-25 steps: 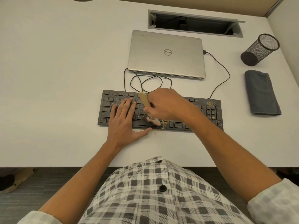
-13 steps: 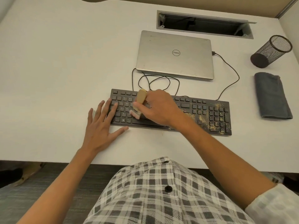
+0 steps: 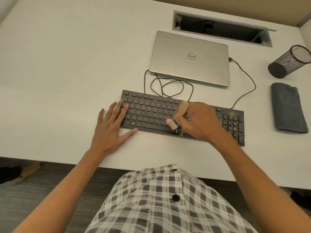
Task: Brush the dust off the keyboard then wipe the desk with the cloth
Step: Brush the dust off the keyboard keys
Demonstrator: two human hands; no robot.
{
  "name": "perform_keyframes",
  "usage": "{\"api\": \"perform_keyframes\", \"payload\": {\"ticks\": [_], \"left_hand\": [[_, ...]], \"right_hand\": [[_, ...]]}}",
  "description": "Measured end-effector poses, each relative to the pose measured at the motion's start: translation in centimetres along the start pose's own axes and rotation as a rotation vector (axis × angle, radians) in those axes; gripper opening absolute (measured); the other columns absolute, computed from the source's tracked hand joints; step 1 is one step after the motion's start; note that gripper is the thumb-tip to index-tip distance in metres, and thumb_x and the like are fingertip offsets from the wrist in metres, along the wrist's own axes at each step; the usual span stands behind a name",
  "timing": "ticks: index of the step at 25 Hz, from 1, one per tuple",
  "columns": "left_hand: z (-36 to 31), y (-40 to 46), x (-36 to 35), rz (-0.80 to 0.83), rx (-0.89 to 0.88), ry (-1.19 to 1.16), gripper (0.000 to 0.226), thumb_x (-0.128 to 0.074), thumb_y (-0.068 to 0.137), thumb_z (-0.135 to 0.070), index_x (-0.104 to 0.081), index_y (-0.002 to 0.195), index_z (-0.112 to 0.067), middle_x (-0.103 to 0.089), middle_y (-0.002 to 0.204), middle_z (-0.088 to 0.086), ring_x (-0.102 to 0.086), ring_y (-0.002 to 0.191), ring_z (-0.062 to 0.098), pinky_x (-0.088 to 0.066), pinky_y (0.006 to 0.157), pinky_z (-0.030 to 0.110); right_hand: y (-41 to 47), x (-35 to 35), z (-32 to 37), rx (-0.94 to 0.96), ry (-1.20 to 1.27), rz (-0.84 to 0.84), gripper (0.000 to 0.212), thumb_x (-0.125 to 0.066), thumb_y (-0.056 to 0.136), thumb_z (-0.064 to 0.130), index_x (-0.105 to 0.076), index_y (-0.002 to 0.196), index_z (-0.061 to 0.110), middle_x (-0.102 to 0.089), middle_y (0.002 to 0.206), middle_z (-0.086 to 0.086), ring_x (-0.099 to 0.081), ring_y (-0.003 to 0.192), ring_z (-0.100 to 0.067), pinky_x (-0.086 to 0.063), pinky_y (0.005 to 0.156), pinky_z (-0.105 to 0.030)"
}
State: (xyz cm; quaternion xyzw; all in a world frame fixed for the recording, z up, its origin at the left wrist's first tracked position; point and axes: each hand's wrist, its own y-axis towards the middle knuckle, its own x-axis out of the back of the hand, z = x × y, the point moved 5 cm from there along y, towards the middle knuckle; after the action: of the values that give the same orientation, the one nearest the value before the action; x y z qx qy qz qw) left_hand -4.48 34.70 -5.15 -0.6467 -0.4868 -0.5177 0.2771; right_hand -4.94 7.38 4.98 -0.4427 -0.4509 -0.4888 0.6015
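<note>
Head view: white desk [image 3: 58, 68]; black keyboard [image 3: 151, 111] lies long axis left-right near the front edge, grit on its numpad; folded grey cloth [image 3: 287, 108] well apart at right. Left hand [image 3: 110, 130], fingers spread flat, steadies the keyboard's left end. Right hand [image 3: 200, 122] grips the wooden brush [image 3: 179, 114], handle pointing away, bristles down at the bottom row; risk: sweeping could drive grit between keys or onto the desk.

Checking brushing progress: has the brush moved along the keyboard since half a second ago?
Yes. The brush has moved rightward along the keyboard, from its left part to about its middle.
</note>
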Motion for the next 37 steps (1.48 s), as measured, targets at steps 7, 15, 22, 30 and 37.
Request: {"api": "perform_keyframes", "payload": {"ticks": [7, 15, 22, 30, 37], "left_hand": [[-1.7, 1.0, 0.1, -0.057, -0.020, 0.011, 0.092, -0.037, 0.093, -0.075, -0.033, 0.158, -0.010, -0.020, 0.169, 0.008, -0.017, 0.156, 0.027, -0.013, 0.125, 0.055], [-9.7, 3.9, -2.1, -0.030, -0.212, 0.013, 0.100, -0.042, 0.087, -0.081, -0.040, 0.154, -0.006, -0.031, 0.164, 0.012, -0.022, 0.154, 0.026, -0.015, 0.124, 0.055], [-12.6, 4.8, -3.3, 0.029, -0.253, 0.023, 0.104, -0.038, 0.085, -0.085, -0.040, 0.154, -0.006, -0.034, 0.163, 0.012, -0.025, 0.153, 0.026, -0.015, 0.124, 0.054], [-16.6, 6.9, -4.1, 0.091, -0.316, 0.025, 0.105, -0.032, 0.086, -0.087, -0.037, 0.156, -0.008, -0.028, 0.166, 0.011, -0.019, 0.155, 0.025, -0.012, 0.125, 0.054], [-21.8, 9.4, -5.8, 0.330, -0.274, 0.093, 0.141, -0.025, 0.058, -0.106, -0.013, 0.163, -0.013, -0.011, 0.170, 0.008, -0.002, 0.158, 0.024, 0.003, 0.126, 0.053]], "right_hand": [[-0.8, 1.9, -0.2, -0.028, 0.364, -0.203, 0.028, -0.048, 0.097, 0.046, -0.071, 0.095, 0.030, -0.068, 0.071, 0.004, -0.057, 0.059, -0.010, -0.046, 0.059, -0.031], [-2.3, 1.9, -2.9, -0.101, 0.103, -0.108, 0.051, -0.034, 0.092, 0.053, -0.072, 0.086, 0.021, -0.063, 0.063, 0.001, -0.056, 0.058, -0.016, -0.037, 0.052, -0.026], [-7.4, 1.8, -7.7, -0.376, 0.679, -0.462, 0.015, -0.058, 0.097, 0.027, -0.071, 0.095, 0.020, -0.069, 0.072, 0.009, -0.067, 0.074, -0.008, -0.054, 0.068, -0.034], [-12.1, 1.2, -13.8, -0.587, 0.762, -0.583, 0.024, -0.051, 0.100, 0.029, -0.072, 0.091, 0.020, -0.070, 0.103, 0.008, -0.064, 0.095, -0.004, -0.047, 0.067, -0.008], [-10.4, 3.1, -17.4, -0.560, 0.591, -0.610, 0.030, -0.050, 0.099, 0.036, -0.072, 0.102, 0.017, -0.067, 0.083, 0.024, -0.063, 0.081, -0.003, -0.053, 0.073, -0.036]]}}
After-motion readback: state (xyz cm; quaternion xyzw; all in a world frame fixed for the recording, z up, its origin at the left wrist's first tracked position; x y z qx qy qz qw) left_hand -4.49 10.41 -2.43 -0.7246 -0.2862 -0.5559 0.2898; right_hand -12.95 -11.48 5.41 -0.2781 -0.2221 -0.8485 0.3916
